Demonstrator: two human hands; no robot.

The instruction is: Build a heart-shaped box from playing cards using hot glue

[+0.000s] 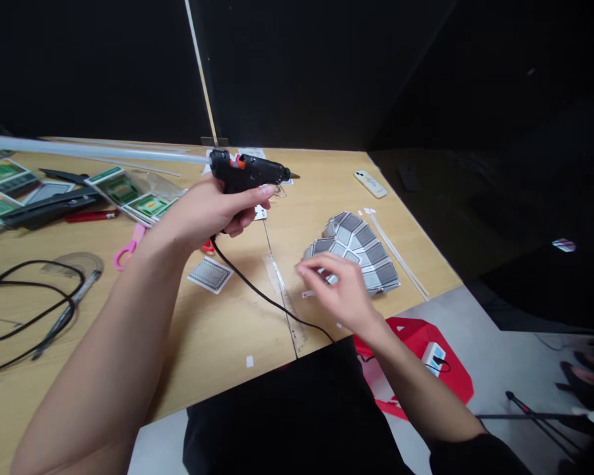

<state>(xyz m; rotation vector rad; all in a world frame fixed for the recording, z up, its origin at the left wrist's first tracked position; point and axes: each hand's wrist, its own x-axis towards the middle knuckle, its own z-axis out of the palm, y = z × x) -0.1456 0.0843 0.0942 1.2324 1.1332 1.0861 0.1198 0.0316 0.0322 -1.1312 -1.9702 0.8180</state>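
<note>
Two hands (344,290) — one glue gun (252,173), one heart-shaped piece (366,251).

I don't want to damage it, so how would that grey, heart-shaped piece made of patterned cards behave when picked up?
The grey, heart-shaped card piece is probably light, since it looks built of thin card. Its curved side seems to hold its form, though squeezing might dent it. Sitting broad and low, it's unlikely to roll.

Single head cam, above lap (287,415), at near edge of table (218,349); faces forward and down across table, close range; black wall (297,72) behind table and floor (485,369) right of table also in frame.
</note>
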